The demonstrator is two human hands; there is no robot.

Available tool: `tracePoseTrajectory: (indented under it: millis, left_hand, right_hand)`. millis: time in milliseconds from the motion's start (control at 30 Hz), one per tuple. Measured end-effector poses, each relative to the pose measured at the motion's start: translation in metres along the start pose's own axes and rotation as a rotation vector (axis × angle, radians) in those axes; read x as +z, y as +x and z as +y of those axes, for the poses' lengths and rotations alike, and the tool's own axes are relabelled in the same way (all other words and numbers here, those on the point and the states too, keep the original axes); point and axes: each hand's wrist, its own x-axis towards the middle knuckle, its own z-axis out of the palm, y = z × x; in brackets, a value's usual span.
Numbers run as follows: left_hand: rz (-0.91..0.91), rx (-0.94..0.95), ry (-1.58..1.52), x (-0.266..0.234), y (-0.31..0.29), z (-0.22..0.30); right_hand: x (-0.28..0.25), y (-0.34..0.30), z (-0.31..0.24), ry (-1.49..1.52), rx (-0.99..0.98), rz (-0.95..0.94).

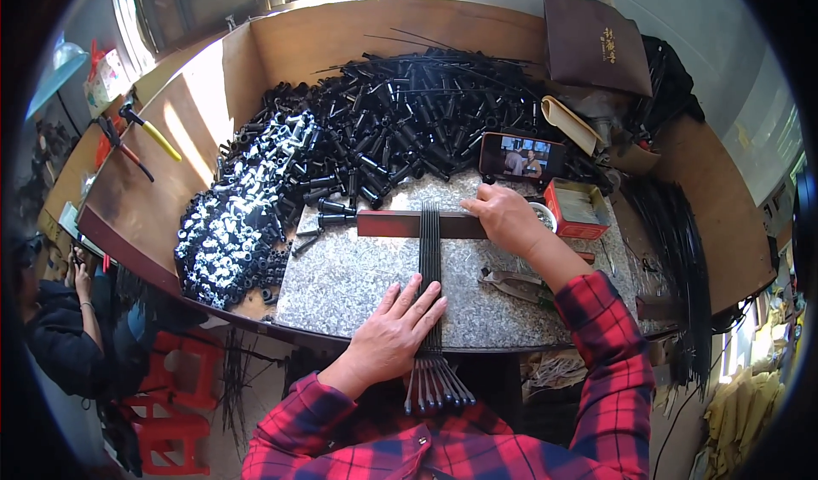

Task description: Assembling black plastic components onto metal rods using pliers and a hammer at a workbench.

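My left hand (pixel 394 331) lies flat, fingers stretched, on a row of thin black rods (pixel 430 263). The rods run side by side toward me across a granite slab (pixel 332 284). Their near ends fan out past its front edge and have rounded tips. Crosswise under the rods sits a dark red and black bar (pixel 388 224). My right hand (pixel 509 218) is closed over the bar's right end, fingers curled; what they pinch is hidden. Beside it are a small white bowl (pixel 546 217), partly hidden, and a red box (pixel 579 210).
Pliers (pixel 520 286) lie right of the rods. Behind rises a heap of black tubular parts (pixel 409 122). A phone (pixel 521 156) leans near the box. Long black rods (pixel 673 258) hang over the right edge. Another person (pixel 77 326) sits at left, near red stools (pixel 175 378).
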Motion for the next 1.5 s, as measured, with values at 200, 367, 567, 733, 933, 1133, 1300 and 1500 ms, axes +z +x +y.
tracePoseTrajectory:
  millis: [200, 367, 567, 733, 933, 1133, 1300, 1500]
  left_hand:
    - [-0.016, -0.008, 0.007, -0.001, -0.002, -0.001]
    - [-0.011, -0.010, -0.020, 0.000, 0.001, 0.000]
    - [-0.002, -0.001, 0.008, 0.004, 0.000, -0.001]
    - [-0.011, -0.002, 0.014, 0.003, 0.000, -0.001]
    - [-0.013, -0.008, 0.005, 0.002, 0.000, 0.000]
    - [-0.017, -0.005, 0.031, 0.002, 0.000, -0.001]
    - [-0.011, -0.008, 0.007, 0.003, 0.000, 0.000]
    - [-0.020, -0.008, 0.008, 0.001, 0.001, 0.000]
  right_hand:
    - [-0.001, 0.000, -0.002, 0.007, -0.002, 0.024]
    - [-0.001, -0.004, 0.000, -0.006, 0.012, 0.028]
    - [0.000, -0.005, 0.001, 0.003, 0.017, 0.037]
    - [0.000, -0.003, 0.000, -0.005, 0.009, 0.025]
    - [0.001, -0.002, -0.001, -0.003, -0.012, 0.039]
    - [0.004, 0.002, -0.003, 0.000, -0.006, 0.031]
    - [0.005, 0.005, -0.003, -0.009, -0.033, 0.031]
    - [0.005, 0.007, -0.003, -0.036, -0.036, 0.005]
